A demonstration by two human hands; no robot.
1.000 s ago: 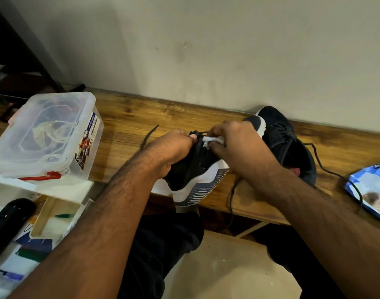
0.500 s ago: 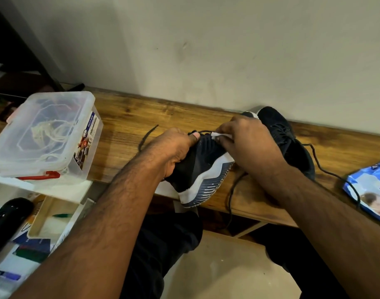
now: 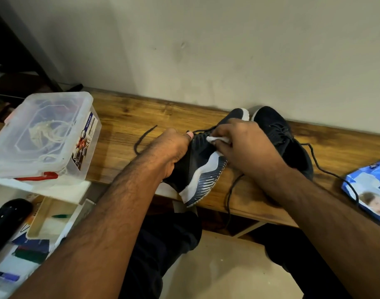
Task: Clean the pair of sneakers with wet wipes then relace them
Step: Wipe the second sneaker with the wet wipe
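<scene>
Gripping the heel end of a dark sneaker (image 3: 203, 169), the left hand (image 3: 171, 152) has its fingers wrapped tight around the upper, thumb up near the collar, tipping the shoe on its side so the white-and-navy sole faces the camera. It sits at the front edge of the wooden tabletop (image 3: 128, 117), heel hanging out past the edge. Over to the right hand (image 3: 243, 143): fingers pinched closed on a small white wet wipe (image 3: 217, 139), pressed against the dark upper just above the white midsole. A loose black lace (image 3: 141, 139) trails off to the left across the wood. Right behind, against the wall, the second sneaker (image 3: 281, 139) lies on the tabletop, its own lace snaking toward the blue wipes pack (image 3: 370, 188) at the right edge. Far left, a clear plastic box (image 3: 42, 134) with a red latch.
</scene>
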